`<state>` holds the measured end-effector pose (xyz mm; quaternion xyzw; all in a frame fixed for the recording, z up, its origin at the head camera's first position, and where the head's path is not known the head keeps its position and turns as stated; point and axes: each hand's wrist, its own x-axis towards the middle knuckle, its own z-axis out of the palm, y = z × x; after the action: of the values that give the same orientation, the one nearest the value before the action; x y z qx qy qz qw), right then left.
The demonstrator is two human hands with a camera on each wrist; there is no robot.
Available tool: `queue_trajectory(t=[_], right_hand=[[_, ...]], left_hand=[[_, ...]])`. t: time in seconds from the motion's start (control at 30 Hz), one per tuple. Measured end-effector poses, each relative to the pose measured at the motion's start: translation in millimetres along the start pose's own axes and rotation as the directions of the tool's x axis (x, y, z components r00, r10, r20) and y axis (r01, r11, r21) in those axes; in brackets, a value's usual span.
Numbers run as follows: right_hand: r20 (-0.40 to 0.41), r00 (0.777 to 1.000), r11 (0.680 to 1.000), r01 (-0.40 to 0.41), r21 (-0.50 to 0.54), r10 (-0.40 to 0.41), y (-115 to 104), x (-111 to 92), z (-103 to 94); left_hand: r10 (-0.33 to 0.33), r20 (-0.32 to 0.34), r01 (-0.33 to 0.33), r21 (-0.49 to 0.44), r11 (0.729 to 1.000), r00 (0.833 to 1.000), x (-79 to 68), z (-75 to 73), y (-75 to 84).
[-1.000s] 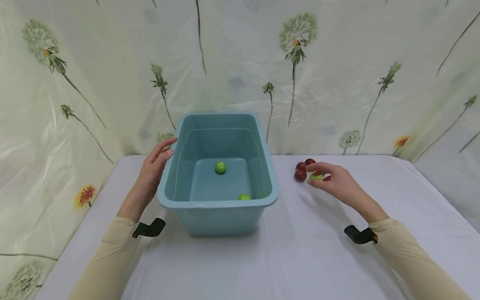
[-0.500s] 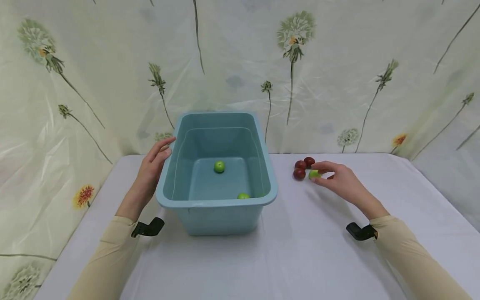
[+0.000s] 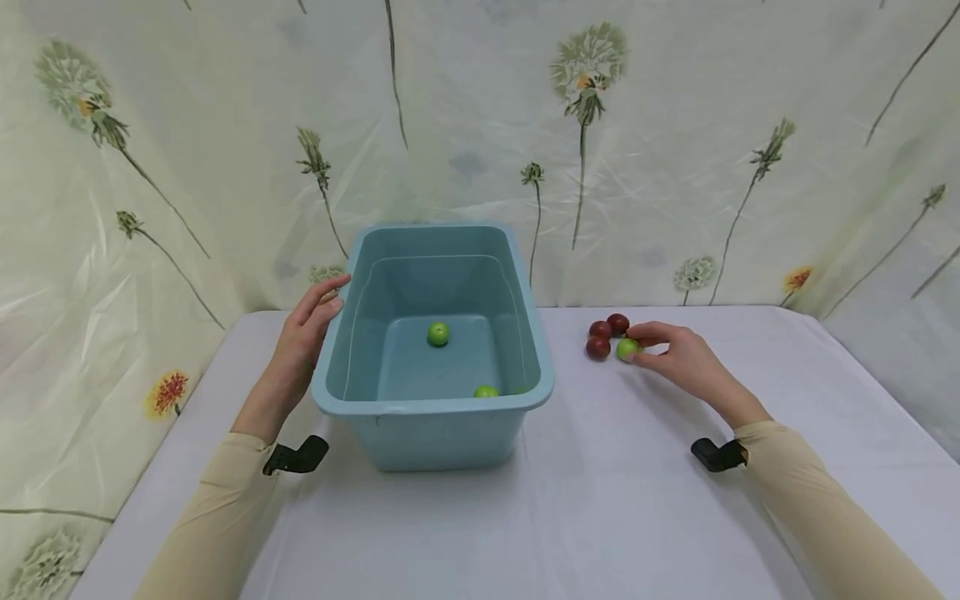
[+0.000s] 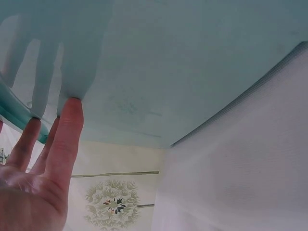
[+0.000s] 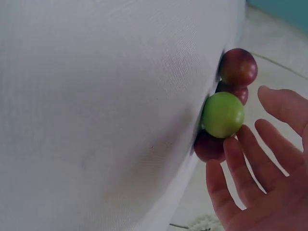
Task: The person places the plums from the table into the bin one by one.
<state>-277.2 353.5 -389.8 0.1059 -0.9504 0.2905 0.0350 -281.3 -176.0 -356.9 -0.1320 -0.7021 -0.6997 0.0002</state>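
Observation:
A blue plastic tub stands on the table, with a round green fruit on its floor and another green fruit by its near wall. My left hand is at the tub's left side, fingers extended; in the left wrist view its fingertips meet the tub wall. To the right of the tub, my right hand is around a third green fruit on the table. In the right wrist view that fruit sits near loosely bent fingers, with the thumb apart from it.
Three dark red, plum-like fruits lie clustered just left of the green one. White cloth covers the table. A flower-printed plastic sheet hangs behind and at the sides.
My right hand has drawn slightly to the right, so more of the green fruit by its fingertips shows. The left hand stays at the tub. The head view has shifted slightly.

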Motion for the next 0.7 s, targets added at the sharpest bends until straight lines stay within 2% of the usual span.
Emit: queue_trajectory(t=[0.7], right_hand=[[0.095,0.995,1.000,-0.015,0.015,0.013,11,11,4.3]], left_hand=[[0.002,0.009,-0.002,-0.018,1.000,1.000,-0.9,0.5,1.5]])
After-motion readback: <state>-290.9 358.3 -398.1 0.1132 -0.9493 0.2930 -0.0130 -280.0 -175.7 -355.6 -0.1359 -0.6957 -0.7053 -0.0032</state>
